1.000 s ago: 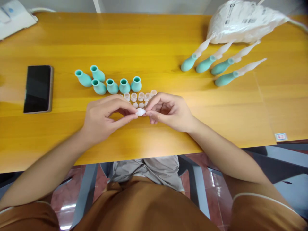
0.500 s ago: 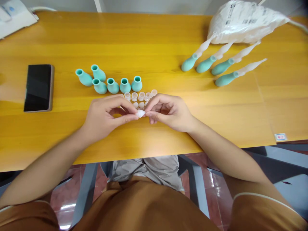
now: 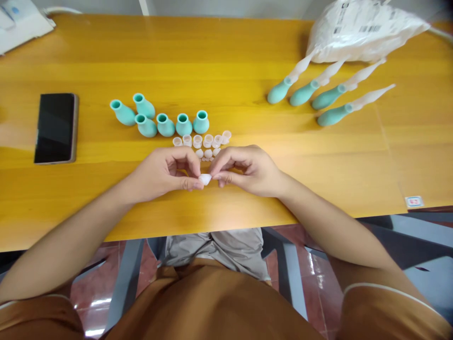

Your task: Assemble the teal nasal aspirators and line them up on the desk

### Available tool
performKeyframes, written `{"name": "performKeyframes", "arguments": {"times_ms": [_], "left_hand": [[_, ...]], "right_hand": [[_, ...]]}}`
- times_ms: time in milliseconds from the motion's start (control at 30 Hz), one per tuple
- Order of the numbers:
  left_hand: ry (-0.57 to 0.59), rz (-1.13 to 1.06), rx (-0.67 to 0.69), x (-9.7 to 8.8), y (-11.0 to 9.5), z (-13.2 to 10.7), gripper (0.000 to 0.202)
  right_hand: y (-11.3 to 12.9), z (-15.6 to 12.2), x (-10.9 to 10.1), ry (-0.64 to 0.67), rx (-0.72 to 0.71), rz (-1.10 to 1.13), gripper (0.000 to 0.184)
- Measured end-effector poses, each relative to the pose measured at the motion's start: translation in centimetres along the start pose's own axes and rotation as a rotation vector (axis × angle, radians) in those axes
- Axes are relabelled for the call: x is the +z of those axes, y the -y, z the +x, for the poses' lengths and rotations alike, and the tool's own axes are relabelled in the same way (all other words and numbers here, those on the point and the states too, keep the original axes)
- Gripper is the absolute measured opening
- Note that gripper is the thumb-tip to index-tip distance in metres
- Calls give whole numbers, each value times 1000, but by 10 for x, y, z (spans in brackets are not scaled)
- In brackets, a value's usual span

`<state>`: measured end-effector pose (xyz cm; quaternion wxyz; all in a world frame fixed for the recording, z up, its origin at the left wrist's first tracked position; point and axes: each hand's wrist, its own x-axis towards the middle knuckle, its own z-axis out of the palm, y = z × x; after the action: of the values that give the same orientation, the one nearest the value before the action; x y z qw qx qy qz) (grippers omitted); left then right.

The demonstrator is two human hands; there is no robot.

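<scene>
Between my hands, above the front part of the table, is a small white cone-shaped plastic piece. My left hand pinches its wide end between thumb and forefinger. Thumb and forefinger of my right hand close on its narrow tip. Just beyond my fingers stands a row of small clear plastic cups, with small white rounded pieces in front of them, partly hidden by my hands. Behind the cups, several open-necked teal bulbs stand on the table.
At the back right, several teal bulbs with long translucent nozzles lie beside a white plastic bag. A black-screened phone lies at the left of the wooden table. A small sticker is near the front right edge.
Both hands have come slightly closer to me, bringing the white cone-shaped piece along. More of the clear cups shows beyond my fingers.
</scene>
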<state>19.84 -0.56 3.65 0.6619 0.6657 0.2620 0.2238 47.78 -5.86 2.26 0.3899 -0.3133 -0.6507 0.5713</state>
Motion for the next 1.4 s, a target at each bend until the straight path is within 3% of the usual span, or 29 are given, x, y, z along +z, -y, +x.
{"name": "performKeyframes", "arguments": {"times_ms": [300,633,833,900,1033,1133,1233,1400], "left_hand": [[29,-26,-61,2,-1,-2,40],[37,-76,26,0,-6,-3,36],[17,-70,42,2,-8,-4,36],[9,-74,26,2,-8,-4,35],[-27,-59,12,3,-10,-5,31],[-30,-31,27,2,-11,-6,27],[-25,1,23,2,-11,-6,27],[-71,127,63,2,-10,-7,22]], "right_hand": [[-1,0,-1,30,-32,-18,31],[-3,2,0,-47,41,134,30],[14,0,-8,-125,35,119,28],[21,-2,-17,-215,29,66,31],[28,-5,-42,-428,-138,-50,30],[29,-8,-59,-543,-188,-137,26],[25,-11,-73,-562,-118,-307,24],[5,-12,-85,-472,125,-681,10]]}}
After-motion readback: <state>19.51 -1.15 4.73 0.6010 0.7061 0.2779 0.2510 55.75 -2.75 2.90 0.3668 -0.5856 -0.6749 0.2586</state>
